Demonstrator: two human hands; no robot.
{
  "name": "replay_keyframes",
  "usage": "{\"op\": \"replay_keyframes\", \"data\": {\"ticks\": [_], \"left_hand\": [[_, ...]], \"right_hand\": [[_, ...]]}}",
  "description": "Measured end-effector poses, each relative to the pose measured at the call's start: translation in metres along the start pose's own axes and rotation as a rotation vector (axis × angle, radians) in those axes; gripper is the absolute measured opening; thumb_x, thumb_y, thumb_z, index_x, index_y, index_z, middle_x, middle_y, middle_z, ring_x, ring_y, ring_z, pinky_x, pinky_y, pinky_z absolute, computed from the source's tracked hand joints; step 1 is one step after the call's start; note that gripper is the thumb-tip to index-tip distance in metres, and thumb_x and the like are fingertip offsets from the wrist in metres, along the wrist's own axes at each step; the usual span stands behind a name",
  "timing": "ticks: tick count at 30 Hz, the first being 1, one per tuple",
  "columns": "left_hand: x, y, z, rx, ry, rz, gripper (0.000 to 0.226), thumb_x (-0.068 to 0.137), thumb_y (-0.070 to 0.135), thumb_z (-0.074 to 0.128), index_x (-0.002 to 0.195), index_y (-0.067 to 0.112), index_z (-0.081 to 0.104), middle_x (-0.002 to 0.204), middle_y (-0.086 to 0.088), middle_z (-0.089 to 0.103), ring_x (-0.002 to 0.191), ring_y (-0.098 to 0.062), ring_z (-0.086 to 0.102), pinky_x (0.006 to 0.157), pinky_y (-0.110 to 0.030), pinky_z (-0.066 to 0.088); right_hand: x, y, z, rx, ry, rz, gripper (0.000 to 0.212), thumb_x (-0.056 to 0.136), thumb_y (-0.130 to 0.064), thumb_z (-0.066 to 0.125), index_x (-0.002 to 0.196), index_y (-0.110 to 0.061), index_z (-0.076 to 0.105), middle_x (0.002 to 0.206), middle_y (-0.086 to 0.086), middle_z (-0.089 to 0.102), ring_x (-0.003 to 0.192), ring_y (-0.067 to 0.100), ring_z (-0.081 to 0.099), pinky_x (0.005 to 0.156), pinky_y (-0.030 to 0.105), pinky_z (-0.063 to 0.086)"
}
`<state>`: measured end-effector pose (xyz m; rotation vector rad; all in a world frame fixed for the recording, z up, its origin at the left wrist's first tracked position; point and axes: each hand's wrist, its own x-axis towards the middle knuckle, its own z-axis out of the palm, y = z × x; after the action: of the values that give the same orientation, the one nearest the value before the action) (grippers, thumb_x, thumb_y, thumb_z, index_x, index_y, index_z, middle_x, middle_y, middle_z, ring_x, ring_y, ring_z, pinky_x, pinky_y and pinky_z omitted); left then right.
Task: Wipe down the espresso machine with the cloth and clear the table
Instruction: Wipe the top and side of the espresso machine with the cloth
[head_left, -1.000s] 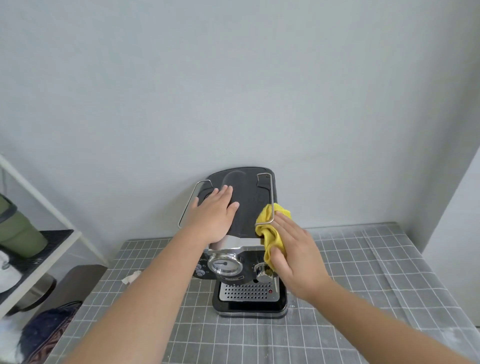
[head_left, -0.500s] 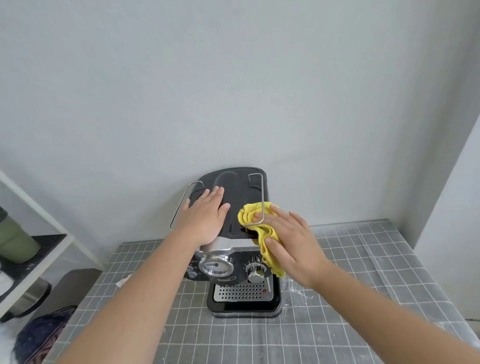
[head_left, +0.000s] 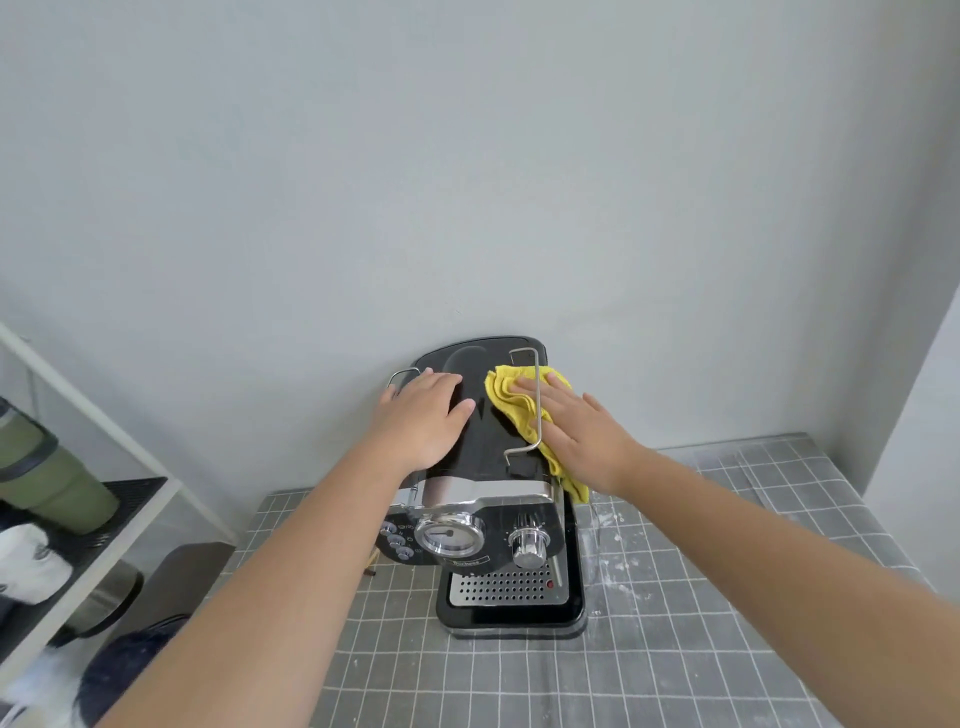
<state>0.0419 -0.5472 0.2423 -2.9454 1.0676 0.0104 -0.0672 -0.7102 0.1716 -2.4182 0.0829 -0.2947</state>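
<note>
A black and chrome espresso machine (head_left: 488, 525) stands on the grey grid-patterned table (head_left: 675, 649) against the wall. My left hand (head_left: 423, 421) lies flat, fingers apart, on the left of the machine's black top. My right hand (head_left: 582, 431) presses a crumpled yellow cloth (head_left: 511, 400) onto the right side of the top, under the wire rail. Part of the cloth hangs down the machine's right side below my palm.
White powdery specks lie on the table (head_left: 618, 551) right of the machine. A white shelf (head_left: 104, 525) at the left holds a green tumbler (head_left: 47, 478). A dark stool (head_left: 182, 571) and a bag sit low at the left. The wall is close behind.
My right hand slid the cloth from the machine's front right corner up onto the rear of the top. My left hand stayed on the top. The view shifted closer.
</note>
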Motion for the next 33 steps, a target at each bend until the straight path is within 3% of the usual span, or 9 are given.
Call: {"op": "replay_keyframes", "data": {"ticks": [5,10,18,23,25,28,31,33], "left_hand": [[0.036,0.001,-0.006,-0.006,0.009,-0.028,0.055,0.1,0.041,0.024,0.15,0.022,0.014,0.159,0.006,0.013,0.147,-0.012,0.011,0.118,-0.043,0.013],[0.058,0.012,0.005,-0.002,-0.089,-0.012,0.056,0.101,0.041,0.017,0.151,0.022,0.003,0.16,0.007,-0.003,0.147,-0.01,0.0,0.119,-0.047,0.006],[0.059,0.011,0.016,-0.033,-0.045,-0.002,0.051,0.102,0.034,0.015,0.151,0.023,0.005,0.16,0.01,-0.002,0.147,-0.01,-0.001,0.119,-0.047,0.003],[0.06,0.008,0.018,-0.071,-0.014,-0.005,0.05,0.103,0.032,0.016,0.151,0.024,0.008,0.16,0.011,0.001,0.147,-0.01,0.001,0.119,-0.048,0.003],[0.061,0.008,0.019,-0.083,-0.006,-0.006,0.049,0.103,0.031,0.016,0.151,0.025,0.009,0.16,0.011,0.002,0.147,-0.01,0.001,0.119,-0.048,0.003],[0.062,0.008,0.02,-0.085,0.001,-0.003,0.049,0.103,0.031,0.016,0.151,0.025,0.009,0.16,0.011,0.003,0.147,-0.01,0.001,0.119,-0.048,0.003],[0.062,0.008,0.021,-0.077,0.008,-0.004,0.05,0.103,0.032,0.016,0.151,0.025,0.009,0.16,0.011,0.003,0.147,-0.011,0.001,0.119,-0.049,0.003],[0.062,0.008,0.021,-0.07,0.011,-0.01,0.05,0.102,0.033,0.017,0.151,0.025,0.01,0.16,0.011,0.004,0.147,-0.011,0.001,0.119,-0.049,0.002]], "right_hand": [[-0.056,-0.021,0.012,0.07,0.03,-0.097,0.049,0.093,-0.038,0.02,0.142,-0.043,0.027,0.149,-0.033,0.017,0.142,-0.007,-0.006,0.114,0.027,-0.009],[-0.062,-0.017,0.018,0.018,0.073,-0.096,0.051,0.093,-0.044,0.012,0.143,-0.046,0.02,0.148,-0.036,0.014,0.141,-0.01,-0.007,0.116,0.029,-0.012],[0.021,0.009,-0.001,0.146,0.07,0.071,0.045,0.102,-0.028,0.022,0.146,-0.035,0.023,0.155,-0.016,0.02,0.146,0.006,0.001,0.118,0.048,-0.003],[0.014,0.004,0.007,0.221,0.091,0.07,0.045,0.102,-0.029,0.023,0.147,-0.033,0.02,0.155,-0.019,0.016,0.144,0.001,-0.003,0.118,0.048,-0.003],[-0.012,-0.005,0.016,0.261,0.082,0.023,0.047,0.101,-0.036,0.024,0.147,-0.034,0.017,0.155,-0.023,0.013,0.142,-0.004,-0.009,0.119,0.042,-0.005],[-0.05,-0.009,0.026,0.299,0.048,-0.042,0.049,0.097,-0.044,0.019,0.145,-0.045,0.011,0.152,-0.035,0.005,0.141,-0.008,-0.014,0.116,0.034,-0.011],[-0.054,-0.007,0.022,0.263,0.032,-0.074,0.043,0.095,-0.052,0.015,0.136,-0.061,0.011,0.15,-0.038,0.002,0.141,-0.006,-0.014,0.116,0.036,-0.013],[-0.046,-0.011,0.021,0.225,0.017,-0.053,0.045,0.096,-0.048,0.018,0.14,-0.053,0.017,0.15,-0.037,0.001,0.14,-0.007,-0.016,0.116,0.038,-0.014]]}}
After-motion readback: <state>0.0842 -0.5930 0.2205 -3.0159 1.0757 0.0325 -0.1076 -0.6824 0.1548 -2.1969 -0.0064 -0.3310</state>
